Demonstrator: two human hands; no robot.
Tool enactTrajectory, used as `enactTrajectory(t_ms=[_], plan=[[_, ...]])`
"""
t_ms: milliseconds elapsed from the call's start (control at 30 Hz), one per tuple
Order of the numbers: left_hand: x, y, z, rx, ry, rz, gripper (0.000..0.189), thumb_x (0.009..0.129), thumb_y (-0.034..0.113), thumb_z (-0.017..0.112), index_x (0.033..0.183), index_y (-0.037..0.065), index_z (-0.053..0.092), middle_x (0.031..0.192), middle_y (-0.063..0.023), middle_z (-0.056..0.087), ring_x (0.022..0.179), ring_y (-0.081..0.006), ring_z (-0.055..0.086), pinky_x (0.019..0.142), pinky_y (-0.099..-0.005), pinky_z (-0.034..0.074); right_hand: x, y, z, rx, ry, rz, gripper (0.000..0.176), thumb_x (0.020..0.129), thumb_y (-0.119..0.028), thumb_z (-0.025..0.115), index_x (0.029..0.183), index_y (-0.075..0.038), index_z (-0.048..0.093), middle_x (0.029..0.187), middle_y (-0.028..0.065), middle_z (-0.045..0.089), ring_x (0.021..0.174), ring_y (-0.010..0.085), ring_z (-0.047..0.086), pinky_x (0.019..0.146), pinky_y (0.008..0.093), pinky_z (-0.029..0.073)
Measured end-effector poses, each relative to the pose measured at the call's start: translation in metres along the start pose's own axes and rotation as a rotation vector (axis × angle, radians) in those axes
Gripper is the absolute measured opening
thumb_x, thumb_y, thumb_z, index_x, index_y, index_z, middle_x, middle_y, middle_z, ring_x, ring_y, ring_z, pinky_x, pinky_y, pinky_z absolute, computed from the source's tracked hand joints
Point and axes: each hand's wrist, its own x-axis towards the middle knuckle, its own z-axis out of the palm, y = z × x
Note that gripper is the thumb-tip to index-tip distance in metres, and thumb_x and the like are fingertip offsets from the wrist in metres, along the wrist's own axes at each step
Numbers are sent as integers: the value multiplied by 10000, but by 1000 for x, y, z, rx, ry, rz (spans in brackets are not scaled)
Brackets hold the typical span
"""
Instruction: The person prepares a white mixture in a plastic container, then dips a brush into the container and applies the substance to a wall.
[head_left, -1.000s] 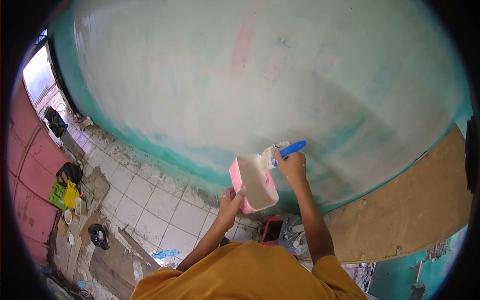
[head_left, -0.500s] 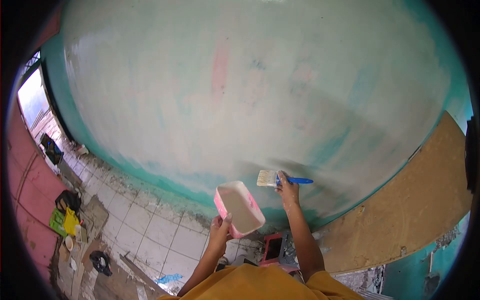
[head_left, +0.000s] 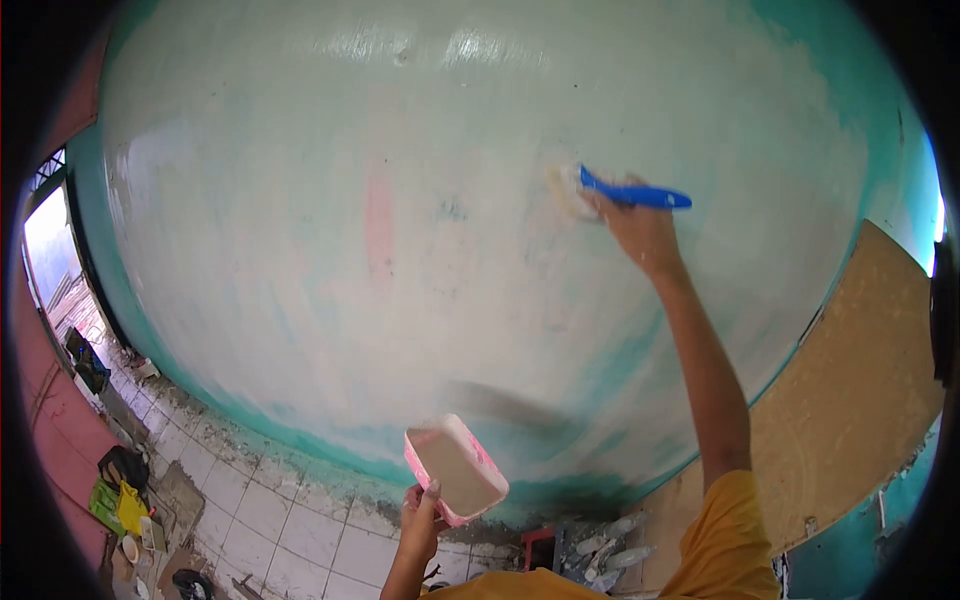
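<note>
My right hand (head_left: 640, 225) is raised in front of the wall (head_left: 270, 220), closed round a paint brush (head_left: 655, 196) with a blue handle. The bristles are blurred and seem to meet the wall's pale, streaky coat over green. Low in the view, my left hand (head_left: 422, 515) grips the near edge of a pink and white rectangular tub (head_left: 455, 470) that holds pale greyish paint. The tub is tilted a little and hangs apart from the wall.
A brown board (head_left: 840, 370) leans at the right. Several plastic bottles (head_left: 610, 550) lie near the wall's foot. At the left are black, green and yellow bags (head_left: 130, 508) on the tiled floor (head_left: 300, 530), a pink surface (head_left: 65, 430) and a doorway (head_left: 60, 260).
My right hand has risen from beside the tub to higher on the wall with the brush. The camera view has tilted up, and the tub appears slightly lower and further left.
</note>
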Motion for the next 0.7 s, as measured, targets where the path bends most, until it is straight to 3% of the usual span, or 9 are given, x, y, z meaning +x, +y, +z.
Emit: enactTrajectory(t_ms=[133,200,267,433,533,600,700], plan=[[10,6,17,-35,13,63,674,902,446,655,1289,-33,382,1186,-159,545,972,-247,631,718,-421,580,78,-16,-17,-201,254,-214,322,889,-311,697,1007,-12,695,955,136,692,871,289,678,787,336,534],[17,8,24,-45,23,84,682,900,448,657,1293,-33,378,1186,-161,545,976,-251,631,719,-425,582,106,-22,-20,30,417,-556,255,881,-297,672,935,-48,693,853,100,650,806,298,624,733,354,507],[22,7,31,-47,59,93,727,888,473,644,1335,-33,376,1234,-191,533,989,-317,635,678,-401,576,117,-31,-18,16,414,-610,220,881,-262,670,949,-54,696,864,92,646,821,284,621,735,353,505],[21,2,35,-66,87,95,734,891,469,639,1350,-31,358,1220,-199,541,997,-321,635,695,-413,576,93,-60,15,-34,288,-712,155,877,-205,673,969,-85,706,895,74,630,855,249,608,734,353,506],[23,-2,29,-89,102,104,730,897,465,631,1352,-34,352,1223,-202,537,1007,-321,633,709,-423,575,66,-65,53,-135,195,-850,188,853,-202,711,953,-42,700,965,95,667,840,262,633,728,336,536],[23,2,24,-93,102,110,728,900,464,627,1351,-37,350,1232,-203,530,1014,-323,630,718,-431,574,53,-62,83,-230,157,-879,138,822,-128,644,943,-84,693,943,46,620,842,236,598,765,365,516],[17,9,18,-108,131,109,717,904,462,621,1345,-36,353,1255,-204,511,1017,-324,627,726,-431,574,32,-63,116,-237,225,-952,148,769,-101,640,910,-80,680,910,40,607,825,210,587,690,359,477]])
